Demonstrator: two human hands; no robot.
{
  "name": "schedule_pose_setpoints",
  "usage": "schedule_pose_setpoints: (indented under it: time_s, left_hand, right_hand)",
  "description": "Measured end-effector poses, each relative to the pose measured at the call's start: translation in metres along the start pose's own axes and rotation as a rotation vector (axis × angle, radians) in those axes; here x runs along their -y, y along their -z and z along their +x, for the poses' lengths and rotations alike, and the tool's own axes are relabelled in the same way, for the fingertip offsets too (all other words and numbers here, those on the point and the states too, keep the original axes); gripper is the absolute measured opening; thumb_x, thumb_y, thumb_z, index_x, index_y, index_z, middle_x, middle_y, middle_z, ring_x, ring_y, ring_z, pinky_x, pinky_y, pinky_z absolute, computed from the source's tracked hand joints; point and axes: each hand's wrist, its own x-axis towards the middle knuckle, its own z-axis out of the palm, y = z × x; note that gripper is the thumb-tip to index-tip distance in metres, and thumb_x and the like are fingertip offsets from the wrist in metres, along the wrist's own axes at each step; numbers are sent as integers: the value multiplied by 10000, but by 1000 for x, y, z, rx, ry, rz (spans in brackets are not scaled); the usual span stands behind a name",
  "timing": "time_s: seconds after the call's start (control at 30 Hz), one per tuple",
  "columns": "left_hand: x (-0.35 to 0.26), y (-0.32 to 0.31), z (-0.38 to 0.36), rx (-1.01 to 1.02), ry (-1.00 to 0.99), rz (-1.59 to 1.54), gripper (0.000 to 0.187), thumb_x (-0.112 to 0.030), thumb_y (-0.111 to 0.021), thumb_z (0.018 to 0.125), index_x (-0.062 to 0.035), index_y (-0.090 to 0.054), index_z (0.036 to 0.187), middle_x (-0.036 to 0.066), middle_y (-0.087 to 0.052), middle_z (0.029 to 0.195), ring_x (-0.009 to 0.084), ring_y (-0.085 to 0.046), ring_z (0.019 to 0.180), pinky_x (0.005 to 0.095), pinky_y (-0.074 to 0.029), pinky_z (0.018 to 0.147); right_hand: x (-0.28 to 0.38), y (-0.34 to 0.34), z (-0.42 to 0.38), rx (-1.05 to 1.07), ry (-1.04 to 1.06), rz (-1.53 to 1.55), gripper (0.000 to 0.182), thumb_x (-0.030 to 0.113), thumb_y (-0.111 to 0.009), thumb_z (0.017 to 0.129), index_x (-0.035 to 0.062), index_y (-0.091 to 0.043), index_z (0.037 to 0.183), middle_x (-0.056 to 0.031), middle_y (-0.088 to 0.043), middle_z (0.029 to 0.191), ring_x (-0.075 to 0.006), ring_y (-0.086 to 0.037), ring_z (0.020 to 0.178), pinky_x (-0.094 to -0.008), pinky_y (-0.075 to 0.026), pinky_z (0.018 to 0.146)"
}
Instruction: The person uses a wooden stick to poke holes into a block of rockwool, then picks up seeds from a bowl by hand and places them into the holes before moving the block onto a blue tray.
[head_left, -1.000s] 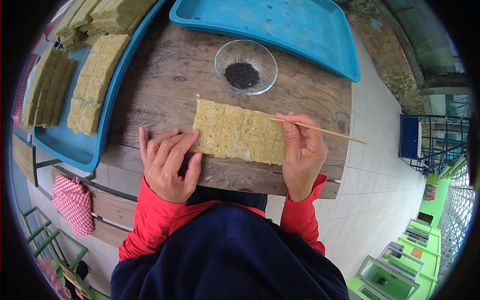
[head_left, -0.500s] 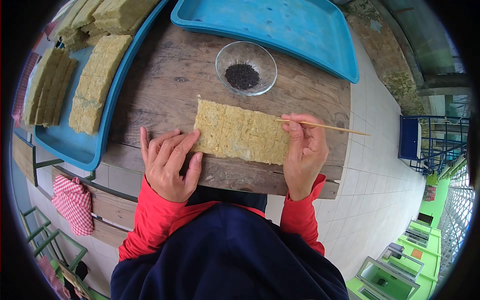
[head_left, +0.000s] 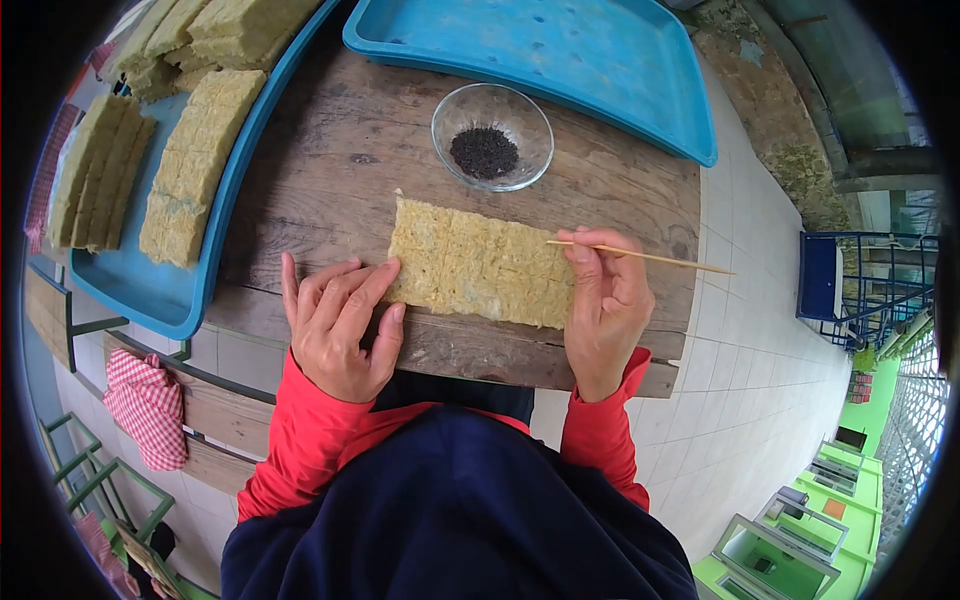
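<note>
Here, we have the slab (head_left: pixel 470 265) lying flat at the centre of the frame, on the worktop (head_left: pixel 330 150), below the glass bowl (head_left: pixel 529 150) of dark grains (head_left: pixel 484 153). Our left hand (head_left: pixel 345 335) has a loose, spread grip with nothing in it; the index fingertip meets the slab's left edge and the thumb sits by its lower left corner. Our right grip, that of the right hand (head_left: pixel 608 310), is pinched closed on the stick (head_left: pixel 670 261) at the slab's right end. The stick's left tip lies over the slab's upper right part; we cannot tell whether it touches.

To work well here, we should keep the pinch light and near that tip, so the long tail reaching past the worktop's right edge doesn't swing it. The slab looks soft and fibrous, so we'd better steady it without squeezing.
</note>
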Motion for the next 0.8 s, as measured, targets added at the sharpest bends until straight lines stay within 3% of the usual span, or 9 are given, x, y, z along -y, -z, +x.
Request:
schedule_pose_setpoints:
  time_s: [0.33,0.8]
  left_hand:
    - [0,0,0,1,-4,6,378,-144,-689,764,-113,-677,1140,21,-662,1003,240,-588,1008,547,-205,1131]
    - [1,-1,-1,-2,-3,10,379,-145,-684,764,-117,-678,1142,22,-662,990,239,-589,1002,552,-201,1133]
  right_hand:
    - [3,-1,0,-30,-84,122,67,-12,-592,916,30,-632,949,-73,-632,873,-121,-595,738,-222,-458,651]
    - [-3,0,0,27,-7,-18,75,-8,-601,907,37,-642,948,-70,-615,859,-148,-583,717,-248,-455,663]
